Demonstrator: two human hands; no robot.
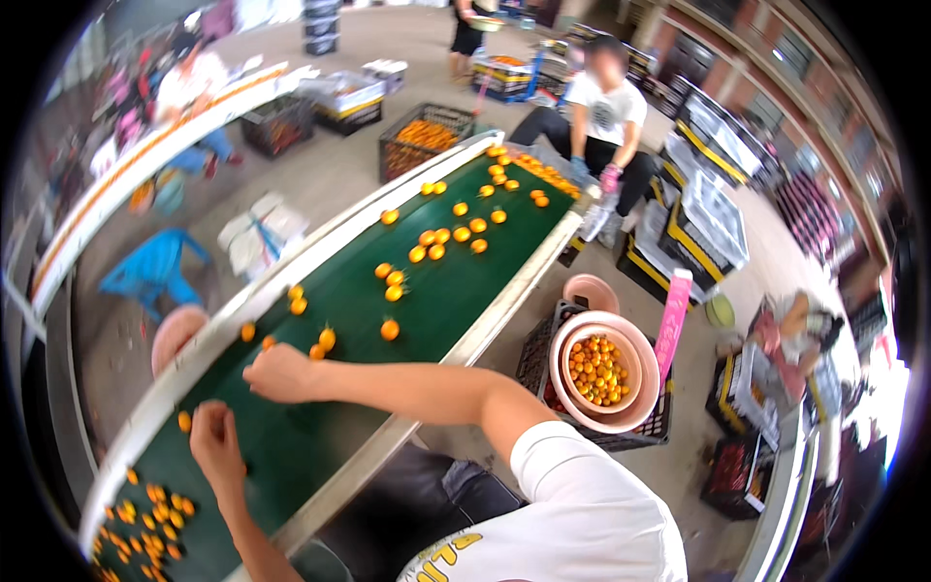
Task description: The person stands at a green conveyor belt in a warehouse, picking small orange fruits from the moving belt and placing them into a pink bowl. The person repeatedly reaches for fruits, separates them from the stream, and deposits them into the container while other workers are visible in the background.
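Note:
A green conveyor belt (444, 309) with pale metal side rails runs slantwise before me, carrying scattered small orange cherry tomatoes (390, 329). My right hand (284, 375) reaches across the belt, its fingers curled downward, close beside a few tomatoes near the far rail. Nearer to me, my left hand (218, 440) is over the belt with bent fingers, and a single tomato (185, 421) lies just beyond it. Whether either hand holds a tomato is hidden by the fingers. A denser group of tomatoes (176, 519) is spread over the belt's lower left part.
Right of the belt, nested pink basins (560, 349) holding tomatoes (598, 369) rest on a black crate (534, 356). A co-worker (607, 102) wearing gloves sits at the belt's far end. Beyond the left rail stands a blue plastic chair (156, 269). Lined crates (705, 218) are stacked at right.

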